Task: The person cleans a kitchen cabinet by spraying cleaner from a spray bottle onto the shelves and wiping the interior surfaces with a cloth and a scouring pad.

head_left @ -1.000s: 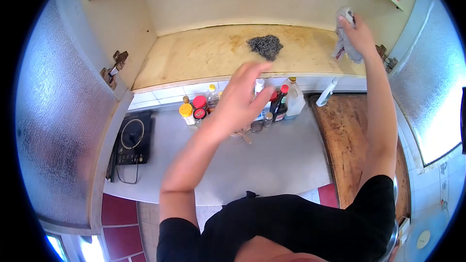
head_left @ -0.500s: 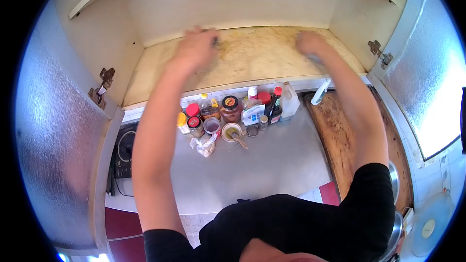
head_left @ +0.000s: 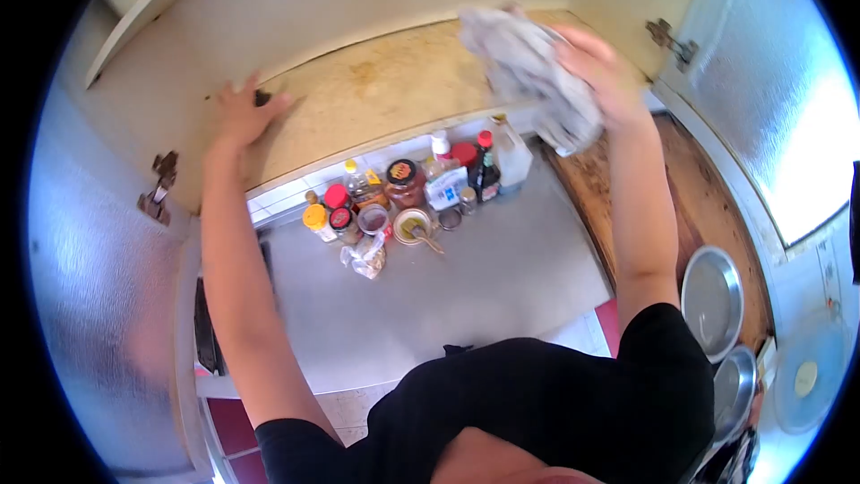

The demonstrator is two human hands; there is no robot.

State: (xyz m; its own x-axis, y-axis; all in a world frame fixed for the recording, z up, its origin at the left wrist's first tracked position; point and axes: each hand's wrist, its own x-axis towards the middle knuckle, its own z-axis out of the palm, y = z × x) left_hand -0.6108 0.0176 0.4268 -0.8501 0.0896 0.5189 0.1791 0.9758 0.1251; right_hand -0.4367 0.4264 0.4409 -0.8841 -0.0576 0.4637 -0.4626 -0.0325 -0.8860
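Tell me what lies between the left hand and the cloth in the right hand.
In the head view, a dark thing shows at the left hand; from there to the cloth in the right hand, the stained shelf board is bare.

A cloth [head_left: 533,72] is looking soft and matt, a metal countertop [head_left: 475,296] smooth, a wooden board [head_left: 697,197] dull, a glass door [head_left: 112,278] pebbled.

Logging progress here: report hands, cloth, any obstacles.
Left hand spread at shelf, left end, by dark pad. Right hand gripping cloth. Bottles below, clear of hands.
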